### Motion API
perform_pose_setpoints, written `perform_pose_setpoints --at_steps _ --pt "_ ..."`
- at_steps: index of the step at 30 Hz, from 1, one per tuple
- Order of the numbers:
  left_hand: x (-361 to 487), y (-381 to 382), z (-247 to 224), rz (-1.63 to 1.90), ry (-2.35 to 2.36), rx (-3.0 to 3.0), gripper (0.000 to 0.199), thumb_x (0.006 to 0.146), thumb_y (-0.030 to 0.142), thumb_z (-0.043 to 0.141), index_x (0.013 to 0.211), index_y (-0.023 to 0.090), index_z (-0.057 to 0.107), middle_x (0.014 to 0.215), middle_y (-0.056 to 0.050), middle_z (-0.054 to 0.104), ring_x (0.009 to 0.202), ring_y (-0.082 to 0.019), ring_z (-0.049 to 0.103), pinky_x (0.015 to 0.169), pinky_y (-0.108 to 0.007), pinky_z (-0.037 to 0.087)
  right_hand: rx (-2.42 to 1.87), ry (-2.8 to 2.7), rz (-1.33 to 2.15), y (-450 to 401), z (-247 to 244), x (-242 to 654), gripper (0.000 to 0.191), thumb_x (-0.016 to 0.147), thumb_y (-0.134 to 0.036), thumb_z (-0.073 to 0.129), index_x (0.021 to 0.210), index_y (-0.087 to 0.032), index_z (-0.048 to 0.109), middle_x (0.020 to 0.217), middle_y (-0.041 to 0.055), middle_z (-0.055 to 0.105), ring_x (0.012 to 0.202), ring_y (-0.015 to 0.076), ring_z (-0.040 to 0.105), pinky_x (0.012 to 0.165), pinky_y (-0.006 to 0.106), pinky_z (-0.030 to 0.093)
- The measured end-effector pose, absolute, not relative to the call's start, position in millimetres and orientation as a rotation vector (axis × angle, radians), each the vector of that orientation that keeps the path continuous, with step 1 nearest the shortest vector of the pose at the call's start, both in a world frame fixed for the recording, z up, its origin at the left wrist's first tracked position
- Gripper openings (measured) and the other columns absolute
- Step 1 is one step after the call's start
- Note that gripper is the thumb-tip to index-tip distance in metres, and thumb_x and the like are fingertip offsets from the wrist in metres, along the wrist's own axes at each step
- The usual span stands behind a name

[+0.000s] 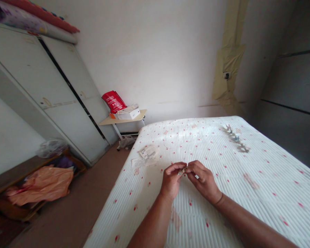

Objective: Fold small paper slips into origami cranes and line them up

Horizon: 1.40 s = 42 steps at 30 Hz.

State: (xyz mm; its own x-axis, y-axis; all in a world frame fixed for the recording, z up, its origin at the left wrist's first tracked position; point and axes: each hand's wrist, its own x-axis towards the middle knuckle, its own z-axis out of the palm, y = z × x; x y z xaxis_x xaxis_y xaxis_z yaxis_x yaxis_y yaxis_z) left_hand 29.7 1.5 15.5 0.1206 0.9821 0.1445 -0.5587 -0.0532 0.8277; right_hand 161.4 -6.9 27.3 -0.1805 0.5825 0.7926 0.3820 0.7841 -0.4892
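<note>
Both hands meet over the middle of the bed. My left hand (172, 181) is closed, pinching a small, light brownish folded piece (182, 171) that looks like paper between thumb and fingers. My right hand (203, 181) is closed too, its fingertips pinched at the right end of the same piece. Fingers cover much of it, so its full shape is hidden. Left of my hands lie flat printed paper sheets (147, 155), partly overlapping. Farther off on the right, several small folded-looking pieces (235, 137) stand in an uneven row on the bedspread.
A white ribbed bedspread (170, 220) with red dots covers the bed. Beyond its far left corner, a small table (107, 121) bears a red bag (114, 101) and a white box (130, 114). Cabinets (59, 82) and an orange plastic bag (43, 184) are at left.
</note>
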Motion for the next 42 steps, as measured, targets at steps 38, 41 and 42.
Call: perform_pose_setpoints --at_steps 38,41,42 --pt "22.4 0.7 13.9 1.371 0.891 1.359 0.022 0.069 0.011 0.053 0.085 0.013 0.068 0.085 -0.007 0.067 0.084 -0.019 0.059 0.077 -0.028 0.045 -0.858 -1.911 0.228 -6.3 28.3 168.5 0.010 0.080 -0.013 0.047 0.074 -0.020 0.053 0.070 0.0014 0.054 0.062 0.0127 0.054 0.057 0.024 0.046" --pt "22.6 1.1 12.4 1.353 0.894 1.341 0.022 0.071 0.013 0.055 0.088 0.012 0.068 0.086 -0.008 0.067 0.082 -0.019 0.059 0.076 -0.028 0.045 -0.867 -1.951 0.171 -6.1 27.1 169.4 0.010 0.082 -0.014 0.047 0.078 -0.019 0.054 0.072 0.0029 0.056 0.065 0.0134 0.055 0.059 0.025 0.046" --pt "22.7 1.3 11.9 1.351 0.897 1.337 0.022 0.071 0.014 0.056 0.089 0.012 0.068 0.086 -0.008 0.067 0.082 -0.018 0.059 0.076 -0.028 0.045 -0.867 -1.963 0.141 -6.2 27.0 169.4 0.010 0.083 -0.014 0.046 0.080 -0.019 0.055 0.074 0.0038 0.057 0.067 0.0140 0.056 0.061 0.025 0.047"
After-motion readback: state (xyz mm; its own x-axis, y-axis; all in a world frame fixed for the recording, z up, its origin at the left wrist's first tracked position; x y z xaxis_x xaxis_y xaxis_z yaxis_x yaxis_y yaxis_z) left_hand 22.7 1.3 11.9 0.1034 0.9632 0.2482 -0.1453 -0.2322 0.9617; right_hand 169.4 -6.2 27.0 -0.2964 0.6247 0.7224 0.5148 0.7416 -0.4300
